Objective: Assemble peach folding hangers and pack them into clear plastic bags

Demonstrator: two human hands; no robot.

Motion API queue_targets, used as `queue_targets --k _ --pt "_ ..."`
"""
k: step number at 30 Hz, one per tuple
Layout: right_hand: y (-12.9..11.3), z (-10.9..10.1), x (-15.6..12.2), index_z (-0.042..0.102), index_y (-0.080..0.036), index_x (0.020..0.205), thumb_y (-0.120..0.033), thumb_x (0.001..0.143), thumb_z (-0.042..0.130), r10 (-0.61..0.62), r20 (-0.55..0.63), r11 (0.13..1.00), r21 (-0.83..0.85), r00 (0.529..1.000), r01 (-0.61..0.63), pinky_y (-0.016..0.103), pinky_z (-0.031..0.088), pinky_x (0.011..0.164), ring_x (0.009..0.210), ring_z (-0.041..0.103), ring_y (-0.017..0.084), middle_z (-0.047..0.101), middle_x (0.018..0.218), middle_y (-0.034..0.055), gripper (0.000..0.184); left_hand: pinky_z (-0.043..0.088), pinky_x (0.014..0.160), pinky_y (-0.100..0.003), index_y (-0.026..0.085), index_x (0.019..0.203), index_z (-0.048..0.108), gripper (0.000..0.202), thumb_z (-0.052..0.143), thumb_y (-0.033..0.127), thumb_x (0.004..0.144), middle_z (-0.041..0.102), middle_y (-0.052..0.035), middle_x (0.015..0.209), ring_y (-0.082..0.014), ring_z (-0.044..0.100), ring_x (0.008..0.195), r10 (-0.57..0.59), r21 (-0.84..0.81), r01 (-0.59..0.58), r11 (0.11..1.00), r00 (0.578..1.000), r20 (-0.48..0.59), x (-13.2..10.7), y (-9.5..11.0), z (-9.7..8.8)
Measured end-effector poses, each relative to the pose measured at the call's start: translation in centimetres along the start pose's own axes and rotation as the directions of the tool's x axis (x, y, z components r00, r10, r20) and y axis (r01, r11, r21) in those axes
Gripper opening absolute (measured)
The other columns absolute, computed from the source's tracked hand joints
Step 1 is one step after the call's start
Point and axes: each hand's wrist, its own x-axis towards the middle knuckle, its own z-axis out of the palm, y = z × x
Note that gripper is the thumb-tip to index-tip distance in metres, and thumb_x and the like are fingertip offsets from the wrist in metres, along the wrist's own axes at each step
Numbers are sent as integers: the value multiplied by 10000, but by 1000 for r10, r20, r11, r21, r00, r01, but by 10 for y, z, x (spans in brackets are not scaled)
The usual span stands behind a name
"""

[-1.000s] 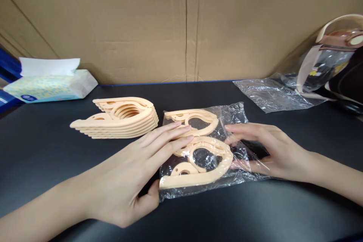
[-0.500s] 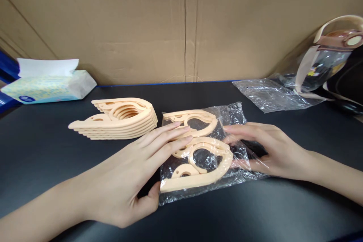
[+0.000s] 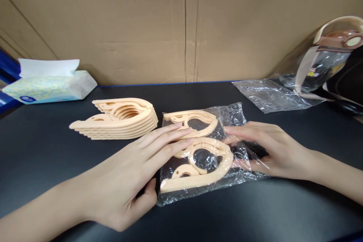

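Brown cardboard (image 3: 127, 26) backs a smooth black worktop (image 3: 221, 215) with a thin blue line along its far edge. Toward the far left corner we note a tissue pack (image 3: 48, 87); toward the far right, a water bottle (image 3: 329, 66) beside crinkled clear film (image 3: 262, 92).

Status: we count at least two folding hangers (image 3: 228, 160) inside a clear plastic bag (image 3: 236, 111), lying flat mid-worktop. We judge them fully inside; the bag's right end is loose, with no closure visible to us. A hanger stack (image 3: 133, 128) lies unbagged, left of the bag and nearer the far edge.

Left hand (image 3: 127, 177): open, fingers laid over the bag's left side, thumb bent, gripping nothing. Right hand (image 3: 272, 149): half open at the bag's right end, thumb and fingers apart; we cannot tell whether the tips are inside the film.

Materials: pale peach hangers, apparently rigid matt plastic, with curved arms and looped hooks; the stack nests in even ridges. Bag thin, glossy, wrinkled.
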Motion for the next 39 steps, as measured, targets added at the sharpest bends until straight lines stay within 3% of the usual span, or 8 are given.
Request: queue_targets --k 8,13,18,25,29,32,35,39 --pt "5 -14 1 533 -302 1448 -280 1018 655 65 -89 997 -36 994 -68 283 572 720 742 738 172 788 867 -15 447 225 1295 -375 233 1586 319 778 427 18 847 455 -19 1581 -222 381 1490 93 211 -29 977 949 -300 -2 -11 -7" --pt "10 -19 3 695 -239 1158 -216 1046 590 -19 -112 985 -172 994 -1 260 548 612 623 690 145 800 819 -10 155 332 1225 -469 308 1504 450 586 424 96 958 583 -36 1457 -273 510 1411 -37 341 227 912 875 -483 0 -8 -23" --pt "8 -20 1 706 -189 1104 -175 1059 545 -94 -80 981 -178 992 79 250 550 632 631 696 128 817 843 1 168 402 1149 -439 189 1368 582 367 463 198 1021 649 -137 1400 -296 579 1346 20 441 289 850 818 -574 3 -14 -32" --pt "-3 -17 1 642 -194 1179 -221 1080 520 -66 -76 982 -181 995 51 247 532 594 604 695 127 791 796 1 160 396 1128 -521 47 1373 552 409 445 298 1068 584 -263 1444 -401 560 1337 -36 492 307 815 874 -485 6 -22 -45" --pt "-5 -16 4 539 -236 1011 -503 1007 634 293 -135 956 19 946 -293 233 497 496 493 631 124 699 652 -55 283 317 1221 -439 91 1477 458 560 455 469 1064 548 -183 1488 -340 446 1462 -10 492 159 856 956 -292 2 -23 -58" --pt "-2 -19 7 505 -236 706 -626 978 589 532 74 824 186 843 -536 240 421 445 445 562 124 604 530 -44 482 274 1255 -375 154 1578 331 664 494 494 1032 460 -118 1591 -286 329 1547 -58 424 114 898 988 -143 -1 -14 -59" --pt "0 -20 8 565 -210 605 -613 1024 493 494 327 762 284 806 -583 246 393 487 482 552 124 575 526 -24 585 263 1262 -364 190 1598 297 649 486 438 1029 393 -79 1656 -256 288 1568 -86 370 116 922 991 -98 0 -2 -53" --pt "-2 -13 6 709 -224 933 -520 1036 544 417 307 807 307 855 -504 236 360 516 508 510 109 538 579 -67 354 338 1169 -326 179 1491 445 447 477 249 1050 587 -64 1467 -219 460 1407 6 434 38 900 995 -100 6 3 -42"
